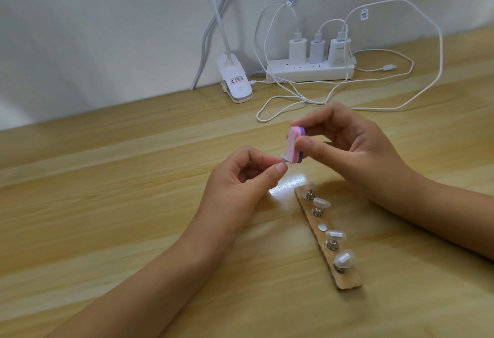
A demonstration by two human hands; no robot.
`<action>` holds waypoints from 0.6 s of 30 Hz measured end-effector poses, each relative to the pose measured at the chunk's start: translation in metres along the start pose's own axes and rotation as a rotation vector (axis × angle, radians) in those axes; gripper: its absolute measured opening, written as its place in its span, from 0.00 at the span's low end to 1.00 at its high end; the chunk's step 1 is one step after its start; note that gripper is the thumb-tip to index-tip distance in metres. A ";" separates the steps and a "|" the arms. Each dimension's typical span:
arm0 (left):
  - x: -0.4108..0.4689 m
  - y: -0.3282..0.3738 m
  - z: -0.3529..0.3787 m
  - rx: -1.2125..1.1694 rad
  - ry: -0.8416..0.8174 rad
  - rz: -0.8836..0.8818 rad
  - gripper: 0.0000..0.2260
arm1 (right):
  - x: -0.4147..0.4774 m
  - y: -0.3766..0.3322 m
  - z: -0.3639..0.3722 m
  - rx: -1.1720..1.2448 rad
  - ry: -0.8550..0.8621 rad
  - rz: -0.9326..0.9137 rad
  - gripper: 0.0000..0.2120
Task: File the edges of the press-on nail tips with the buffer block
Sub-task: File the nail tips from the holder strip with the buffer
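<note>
Head view: one press-on nail tip [285, 157] is pinched by the left hand [240, 177] above the middle of the counter [107, 204]. Its edge is touched by the lower end of the buffer block [296, 145], gripped upright from the right by the right hand [355, 145]. Four further nail tips [321, 202] are lined on a wooden strip [347, 283] toward the front edge.

At the centre of the frame the right hand [344, 145] pinches a pink and purple buffer block [374, 143] upright against a small nail tip [364, 159], which the left hand [240, 177] pinches. At lower right a wooden strip [347, 283] lies on the surface [107, 204], carrying four pale mounted tips [343, 258] on metal studs.
</note>
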State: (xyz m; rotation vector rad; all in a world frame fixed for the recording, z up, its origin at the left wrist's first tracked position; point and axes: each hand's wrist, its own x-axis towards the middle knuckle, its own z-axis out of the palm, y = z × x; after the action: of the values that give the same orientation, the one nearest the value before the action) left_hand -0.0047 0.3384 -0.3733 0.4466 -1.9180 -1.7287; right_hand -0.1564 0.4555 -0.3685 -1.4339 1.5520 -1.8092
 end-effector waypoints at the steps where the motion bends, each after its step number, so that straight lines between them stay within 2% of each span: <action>1: 0.000 0.000 0.000 0.005 0.000 0.001 0.07 | 0.000 0.000 -0.001 -0.004 0.006 -0.006 0.08; 9: -0.001 0.001 -0.001 0.023 -0.005 0.003 0.05 | 0.000 0.000 0.001 -0.005 -0.050 0.068 0.12; 15: 0.000 0.001 0.000 0.016 0.016 -0.010 0.02 | 0.000 -0.001 0.002 0.017 -0.082 0.090 0.10; 18: 0.000 0.000 0.000 0.021 0.011 -0.012 0.03 | 0.002 -0.003 0.002 0.092 -0.024 0.092 0.09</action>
State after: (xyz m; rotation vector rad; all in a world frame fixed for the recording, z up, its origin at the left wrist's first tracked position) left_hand -0.0045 0.3390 -0.3729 0.4753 -1.9308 -1.7121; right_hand -0.1549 0.4539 -0.3656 -1.3158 1.4785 -1.7791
